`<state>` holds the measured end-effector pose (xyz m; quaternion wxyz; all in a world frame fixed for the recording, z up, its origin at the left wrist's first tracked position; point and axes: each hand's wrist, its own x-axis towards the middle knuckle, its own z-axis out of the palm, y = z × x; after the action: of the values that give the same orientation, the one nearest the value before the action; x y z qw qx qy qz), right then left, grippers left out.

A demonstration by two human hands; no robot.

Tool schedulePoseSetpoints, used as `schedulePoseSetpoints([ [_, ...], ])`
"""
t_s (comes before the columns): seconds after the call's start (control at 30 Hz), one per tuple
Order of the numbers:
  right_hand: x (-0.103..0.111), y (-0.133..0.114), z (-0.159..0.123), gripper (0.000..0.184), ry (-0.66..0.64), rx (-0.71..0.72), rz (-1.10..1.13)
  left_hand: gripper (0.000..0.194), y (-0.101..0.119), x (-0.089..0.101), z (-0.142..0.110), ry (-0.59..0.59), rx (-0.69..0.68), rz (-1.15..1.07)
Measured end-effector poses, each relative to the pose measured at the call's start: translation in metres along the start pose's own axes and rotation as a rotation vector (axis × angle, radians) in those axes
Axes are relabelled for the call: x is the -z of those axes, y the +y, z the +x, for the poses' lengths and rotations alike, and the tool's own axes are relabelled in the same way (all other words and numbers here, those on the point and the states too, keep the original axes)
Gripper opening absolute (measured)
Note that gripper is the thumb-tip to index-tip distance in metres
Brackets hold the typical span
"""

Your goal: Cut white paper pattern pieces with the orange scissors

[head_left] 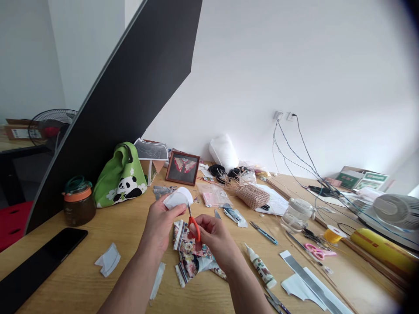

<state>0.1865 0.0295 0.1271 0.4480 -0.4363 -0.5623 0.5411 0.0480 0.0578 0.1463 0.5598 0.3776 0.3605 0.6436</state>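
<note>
My left hand pinches a rounded white piece, paper or stiff fabric, raised above the desk. Orange-handled scissors sit in my right hand, fingers around the handles. Their blades meet the right edge of the white piece; how far apart the blades are I cannot tell. Below both hands lies floral patterned fabric with striped edging. A white scrap rests left of my left forearm, and a pale strip lies between the forearms.
On the left stand a dark jar and a green panda bag, with a black phone nearby. To the right are a glue bottle, a blue-handled tool, pink scissors and a clear jar. A framed piece stands behind.
</note>
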Motion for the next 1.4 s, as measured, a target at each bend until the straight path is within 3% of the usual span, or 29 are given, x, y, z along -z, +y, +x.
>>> schedulePoseSetpoints([
  [0.97,-0.0004,-0.0009,0.0007,0.046,0.014,0.011,-0.022,0.031,-0.0028,-0.0001,0.0015,0.026,-0.032,-0.011],
  [1.4,0.0007,-0.0015,-0.0001,0.044,0.028,0.006,-0.042,0.037,-0.004,-0.0015,0.0004,0.049,-0.009,-0.024],
])
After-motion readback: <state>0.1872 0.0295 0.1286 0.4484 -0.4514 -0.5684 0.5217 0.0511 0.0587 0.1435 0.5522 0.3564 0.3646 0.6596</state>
